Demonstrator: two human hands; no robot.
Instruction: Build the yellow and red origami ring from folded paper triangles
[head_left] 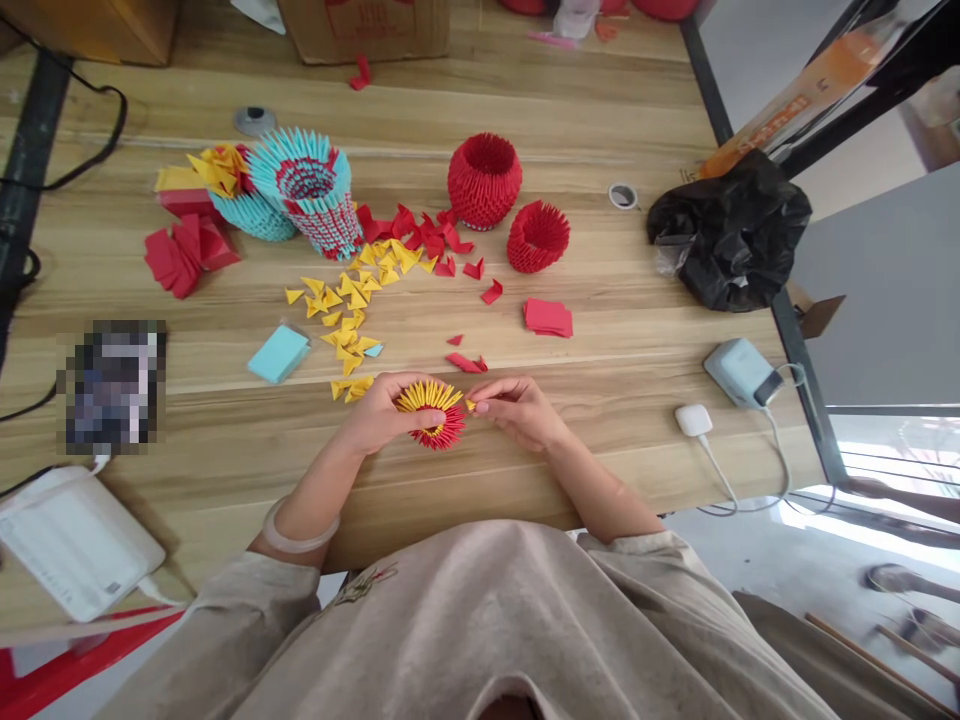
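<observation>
My left hand point(386, 412) grips a round ring of folded paper pieces point(442, 432), yellow along its upper left and red along its lower right, with the thumb over its centre. Just right of the ring, my right hand point(525, 412) pinches a small yellow folded piece point(471, 406) between thumb and fingertips. Loose yellow folded pieces point(349, 345) lie beyond my left hand. Red folded pieces point(431, 235) are scattered farther back, and a few red ones point(466, 363) lie just beyond my hands.
Two red paper vases point(485, 185) point(538, 238) and a blue-and-red one point(322, 195) stand behind. Blue point(278, 354) and red paper stacks point(548, 317) lie nearer. A phone point(116, 385) and white box point(82, 545) are left; a black bag point(731, 230) and chargers point(742, 373) are right.
</observation>
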